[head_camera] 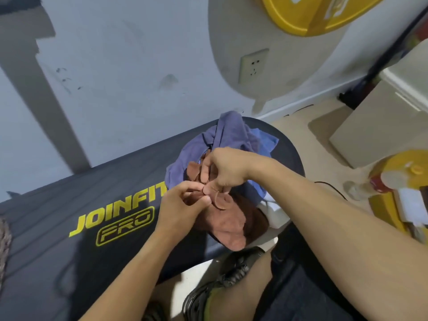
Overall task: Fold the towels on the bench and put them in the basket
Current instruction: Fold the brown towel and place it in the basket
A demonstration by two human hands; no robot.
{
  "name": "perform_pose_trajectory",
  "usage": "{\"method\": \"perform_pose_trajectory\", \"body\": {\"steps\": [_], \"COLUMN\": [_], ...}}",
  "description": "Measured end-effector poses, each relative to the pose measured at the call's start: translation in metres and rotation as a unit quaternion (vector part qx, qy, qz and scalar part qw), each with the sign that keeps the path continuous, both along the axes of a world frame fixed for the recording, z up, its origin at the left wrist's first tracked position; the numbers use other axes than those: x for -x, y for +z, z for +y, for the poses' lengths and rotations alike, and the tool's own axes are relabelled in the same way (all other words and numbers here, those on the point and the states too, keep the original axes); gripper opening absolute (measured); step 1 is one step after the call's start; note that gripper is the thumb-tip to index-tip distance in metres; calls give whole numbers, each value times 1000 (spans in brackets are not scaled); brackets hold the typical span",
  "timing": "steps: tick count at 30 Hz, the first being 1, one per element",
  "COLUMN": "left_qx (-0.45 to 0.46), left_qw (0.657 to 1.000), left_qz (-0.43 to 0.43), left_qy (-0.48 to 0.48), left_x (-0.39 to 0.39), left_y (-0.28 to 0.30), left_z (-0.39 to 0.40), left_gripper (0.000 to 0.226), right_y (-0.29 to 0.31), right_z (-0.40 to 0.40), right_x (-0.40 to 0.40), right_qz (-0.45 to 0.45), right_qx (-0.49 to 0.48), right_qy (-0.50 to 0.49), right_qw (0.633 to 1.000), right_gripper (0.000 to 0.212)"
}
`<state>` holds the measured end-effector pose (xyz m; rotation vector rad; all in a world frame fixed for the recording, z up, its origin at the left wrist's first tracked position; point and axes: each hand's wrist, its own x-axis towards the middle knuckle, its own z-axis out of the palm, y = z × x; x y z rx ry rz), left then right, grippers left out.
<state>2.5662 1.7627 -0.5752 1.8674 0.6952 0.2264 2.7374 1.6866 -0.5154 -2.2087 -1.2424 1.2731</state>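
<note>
A brown towel [228, 222] hangs crumpled over the near end of the black bench [69, 228]. My left hand [183, 205] pinches its upper edge between thumb and fingers. Just above and touching it, my right hand [225, 169] grips the same brown edge with curled fingers. Behind both hands a purple-blue towel [229, 133] lies in a loose heap on the bench's end, with a lighter blue towel [266, 141] partly under it. No basket shows in this view.
The bench carries yellow JOINFIT PRO lettering [120, 216] and stands against a pale wall with a socket [253, 66]. A white cabinet [379, 117] and yellow objects [403, 172] stand at right. My knee and a dark shoe [222, 281] are below the bench.
</note>
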Motion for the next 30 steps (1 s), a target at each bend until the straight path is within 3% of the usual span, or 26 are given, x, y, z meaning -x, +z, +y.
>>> {"method": "perform_pose_trajectory", "body": {"steps": [6, 9, 12, 14, 19, 23, 25, 30], "left_qx": [86, 119, 131, 124, 71, 7, 2, -30], "left_qw": [993, 988, 984, 981, 975, 962, 961, 953], "left_qz": [-47, -46, -46, -53, -49, -12, 20, 120], "left_qy": [63, 82, 113, 140, 203, 272, 276, 278], "left_x": [51, 78, 109, 135, 195, 218, 225, 241], "left_y": [24, 37, 46, 50, 43, 16, 0, -25], "left_z": [31, 41, 50, 56, 61, 74, 84, 98], "left_gripper": [19, 16, 15, 13, 20, 24, 21, 23], "right_y": [11, 15, 18, 18, 2, -37, -58, -87], "right_z": [6, 13, 20, 26, 31, 26, 24, 26], "right_x": [34, 58, 91, 114, 172, 209, 219, 221], "right_qz": [-39, 5, 149, 166, 122, -33, -77, -164], "right_qx": [-102, -143, -171, -209, -212, -82, -74, -73], "right_qy": [51, 47, -5, -9, -23, -4, 11, 62], "right_qw": [993, 989, 974, 964, 969, 996, 994, 982], "right_gripper": [48, 35, 14, 10, 14, 55, 66, 59]}}
